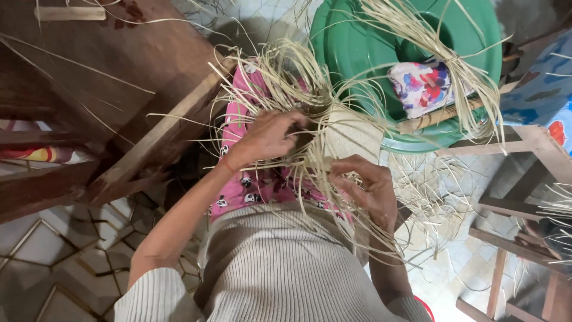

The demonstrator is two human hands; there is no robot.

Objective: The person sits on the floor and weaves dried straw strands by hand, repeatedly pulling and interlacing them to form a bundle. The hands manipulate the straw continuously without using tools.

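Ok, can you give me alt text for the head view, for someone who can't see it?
Seen from above, a left hand and right hand work pale straw strips into a woven piece over the lap, with a green plastic tub beyond.

The tiled floor (pixel 65 250) is carrying the scene, its pale tiles showing dark joint lines at lower left and a lighter patch at lower right. Loose pale straw strands (pixel 432 209) are lying scattered directly on the tiles at right. 1 dark wooden bench (pixel 149 65) is standing on the floor at upper left, with a few stray strands lying across its top. 1 wooden frame (pixel 524 209) is standing at right. 1 green plastic basin (pixel 357 48) is sitting at top; its support is hidden.
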